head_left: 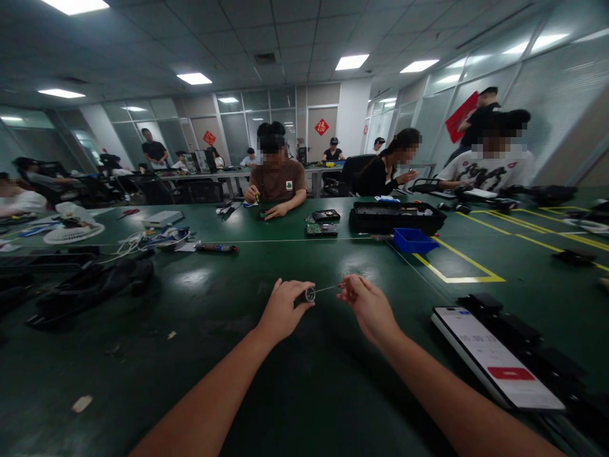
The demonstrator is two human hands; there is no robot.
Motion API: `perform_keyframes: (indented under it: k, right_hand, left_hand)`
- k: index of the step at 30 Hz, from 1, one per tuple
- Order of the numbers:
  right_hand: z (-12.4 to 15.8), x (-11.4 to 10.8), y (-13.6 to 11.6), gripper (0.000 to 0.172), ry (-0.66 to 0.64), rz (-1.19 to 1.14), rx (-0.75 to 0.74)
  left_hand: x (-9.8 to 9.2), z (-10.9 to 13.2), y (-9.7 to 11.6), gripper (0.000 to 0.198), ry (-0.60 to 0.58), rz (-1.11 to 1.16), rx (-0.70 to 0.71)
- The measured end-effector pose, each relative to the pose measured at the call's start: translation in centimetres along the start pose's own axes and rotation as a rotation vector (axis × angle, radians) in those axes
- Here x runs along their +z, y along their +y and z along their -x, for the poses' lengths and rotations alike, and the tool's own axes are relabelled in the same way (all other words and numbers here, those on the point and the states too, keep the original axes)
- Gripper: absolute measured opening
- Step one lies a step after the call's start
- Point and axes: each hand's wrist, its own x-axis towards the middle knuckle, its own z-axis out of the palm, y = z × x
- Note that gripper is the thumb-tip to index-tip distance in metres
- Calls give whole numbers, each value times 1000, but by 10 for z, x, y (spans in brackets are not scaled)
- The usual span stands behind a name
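Above the green table, my left hand [284, 310] grips a small round metallic ring-like part [310, 294] between thumb and fingers, its open end facing me. My right hand [368, 308] pinches a thin rod [326, 289], which looks like a slim screwdriver or tweezers. The rod runs leftward from the right fingertips to the opening of the round part. Whether its tip touches the inside is too small to tell. The hands are apart, joined only by the rod.
A phone showing a timer [497, 355] lies at the right, beside black boxes [518, 330]. Farther back stand a blue bin [413, 240], a black tray [397, 219] and circuit boards [321, 229]. A screwdriver-like tool [216, 248] and cables lie left. A co-worker [278, 181] sits opposite.
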Motion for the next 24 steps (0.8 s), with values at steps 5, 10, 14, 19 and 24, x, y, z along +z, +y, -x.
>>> perform_keyframes:
  k: [5, 10, 14, 19, 24]
  right_hand:
    - [-8, -5, 5, 34, 101, 78, -18]
    - [0, -1, 5, 34, 67, 251, -140]
    - [6, 2, -2, 36, 44, 397, -225]
    - [9, 1, -6, 34, -23, 527, -278]
    - [10, -2, -6, 29, -80, 678, -334]
  left_hand:
    - [2, -2, -7, 38, -44, -25, -40]
    - [2, -2, -8, 37, -52, -46, -38]
    - [1, -1, -5, 37, -82, -71, -32]
    - [1, 0, -7, 38, -103, -88, -33]
    - [4, -1, -12, 39, -130, -111, 8]
